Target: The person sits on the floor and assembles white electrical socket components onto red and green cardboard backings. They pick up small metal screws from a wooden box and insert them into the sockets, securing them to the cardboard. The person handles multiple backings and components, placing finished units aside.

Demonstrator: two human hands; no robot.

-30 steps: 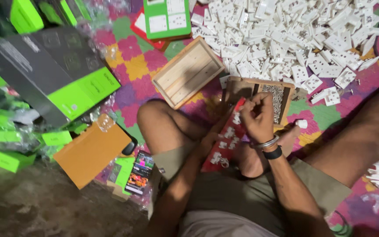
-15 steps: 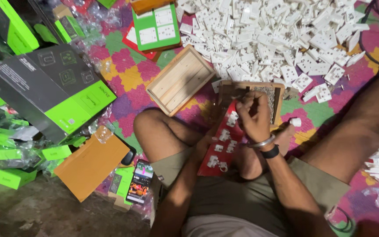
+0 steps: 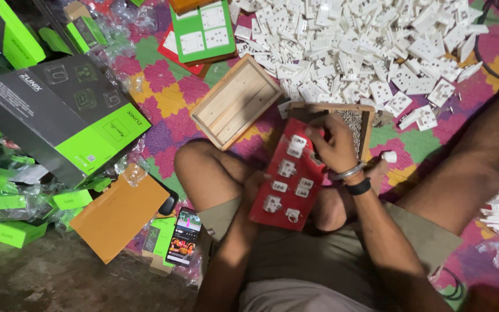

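Note:
A red board (image 3: 284, 202) with several white sockets fixed to it lies tilted across my lap. My left hand (image 3: 253, 184) grips its lower left edge, mostly hidden behind the board. My right hand (image 3: 333, 144), with a bangle and a black band on the wrist, rests at the board's top right corner. Its fingers are curled tight beside a white socket (image 3: 297, 144), and I cannot see anything between them. Just behind that hand stands a small wooden tray (image 3: 360, 122) filled with screws.
An empty wooden box (image 3: 235, 101) lies on the colourful mat (image 3: 168, 95). A big pile of white sockets (image 3: 365, 40) spreads behind it. A green socket board (image 3: 203, 29), a grey and green carton (image 3: 64, 115), a brown envelope (image 3: 116, 216) and a phone (image 3: 183, 234) lie to the left.
My right hand has come off the screw tray and down onto the board's top corner. The red board now shows more fully on my lap.

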